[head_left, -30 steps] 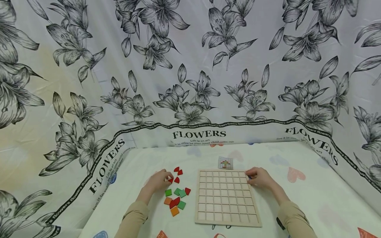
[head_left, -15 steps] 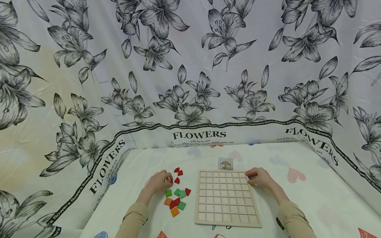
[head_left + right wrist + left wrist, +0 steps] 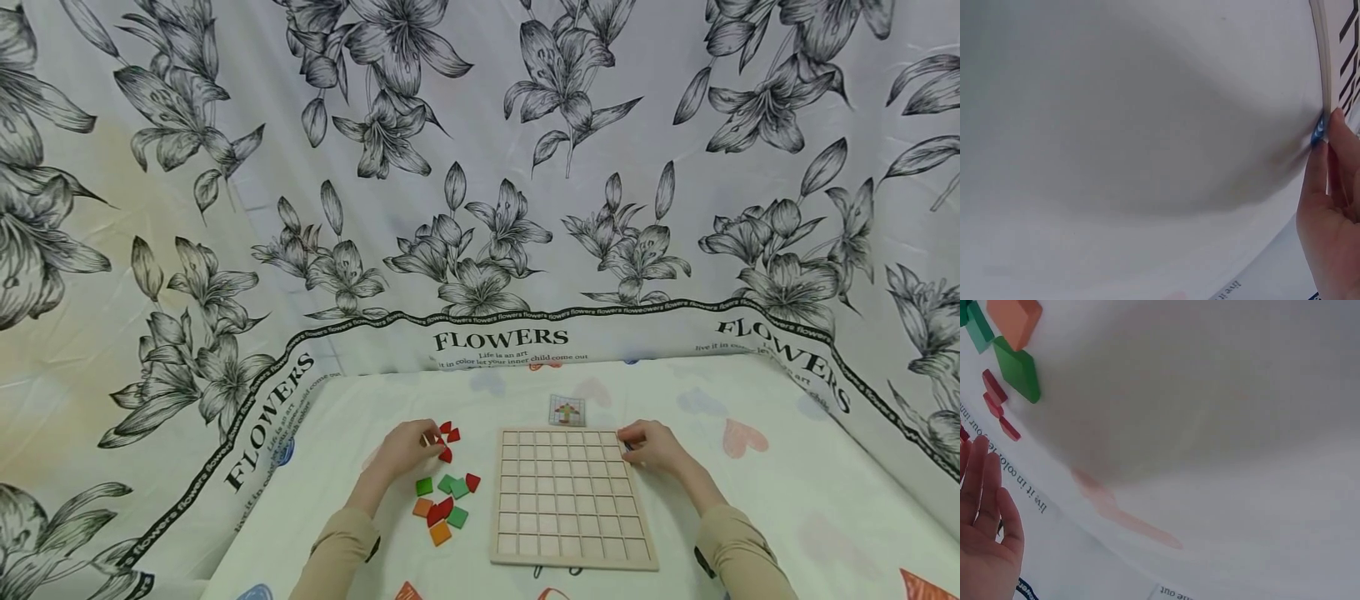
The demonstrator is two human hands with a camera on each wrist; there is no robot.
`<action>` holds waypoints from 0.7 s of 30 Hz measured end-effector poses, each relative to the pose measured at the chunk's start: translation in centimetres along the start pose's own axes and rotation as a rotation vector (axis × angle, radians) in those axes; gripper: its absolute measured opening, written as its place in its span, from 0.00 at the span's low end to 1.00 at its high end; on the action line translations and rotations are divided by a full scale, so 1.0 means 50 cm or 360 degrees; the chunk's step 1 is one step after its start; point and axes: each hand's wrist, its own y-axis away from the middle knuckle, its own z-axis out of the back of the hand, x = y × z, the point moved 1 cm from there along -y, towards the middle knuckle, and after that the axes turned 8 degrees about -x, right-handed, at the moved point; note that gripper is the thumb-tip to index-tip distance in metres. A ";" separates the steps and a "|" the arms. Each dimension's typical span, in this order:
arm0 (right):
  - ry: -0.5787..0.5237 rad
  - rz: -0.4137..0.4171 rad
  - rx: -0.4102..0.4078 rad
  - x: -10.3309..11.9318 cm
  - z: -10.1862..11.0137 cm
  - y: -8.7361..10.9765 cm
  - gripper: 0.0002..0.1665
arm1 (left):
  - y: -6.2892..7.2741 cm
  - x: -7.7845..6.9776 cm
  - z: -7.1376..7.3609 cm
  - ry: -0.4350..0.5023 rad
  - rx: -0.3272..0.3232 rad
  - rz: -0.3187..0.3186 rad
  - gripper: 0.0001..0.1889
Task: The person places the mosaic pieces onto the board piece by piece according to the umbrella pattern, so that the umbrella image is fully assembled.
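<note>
My left hand (image 3: 411, 446) pinches a small red fan-shaped piece (image 3: 439, 442) between thumb and fingers, beside several other red pieces (image 3: 453, 434). In the left wrist view a bit of red (image 3: 964, 433) shows at the fingertips of that hand (image 3: 988, 519). My right hand (image 3: 654, 446) holds the far right corner of the wooden grid board (image 3: 651, 533). The right wrist view has the thumb and forefinger of that hand (image 3: 1335, 206) at the board's rim (image 3: 1325, 62), with a patch of blue (image 3: 1318, 131) showing between them.
Nearer than the red pieces lie green squares (image 3: 424, 486), orange squares (image 3: 440, 533) and more red pieces (image 3: 472, 482). A small picture card (image 3: 567, 410) lies beyond the board. A flower-printed curtain (image 3: 480, 208) surrounds the heart-printed table cloth (image 3: 825, 467).
My left hand has moved a little away from me and to the right, and the pinched red piece has moved with it toward the other red ones. The right hand stays at the board's corner.
</note>
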 end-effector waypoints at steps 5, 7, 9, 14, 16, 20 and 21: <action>-0.0005 -0.0023 -0.0009 0.003 0.000 0.000 0.20 | -0.008 -0.030 -0.007 0.0021 0.0006 -0.0060 0.09; -0.0005 -0.0020 -0.0013 0.002 -0.001 0.000 0.20 | -0.010 -0.044 -0.012 0.0046 0.0001 -0.0082 0.08; 0.0001 -0.0011 -0.0014 0.000 -0.002 0.000 0.20 | -0.013 -0.060 -0.019 0.0079 -0.0001 -0.0110 0.07; 0.0033 -0.0014 -0.0019 -0.002 -0.005 0.001 0.19 | -0.026 -0.103 -0.038 0.0092 -0.0008 -0.0198 0.07; 0.0036 -0.0023 -0.0021 -0.001 -0.006 0.001 0.19 | -0.031 -0.121 -0.046 0.0071 -0.0019 -0.0248 0.07; 0.0040 -0.0008 -0.0028 0.005 -0.007 0.002 0.19 | -0.044 -0.153 -0.065 0.0035 -0.0027 -0.0337 0.08; 0.0050 0.0007 -0.0028 0.007 -0.008 0.002 0.19 | -0.046 -0.161 -0.069 0.0035 -0.0022 -0.0345 0.08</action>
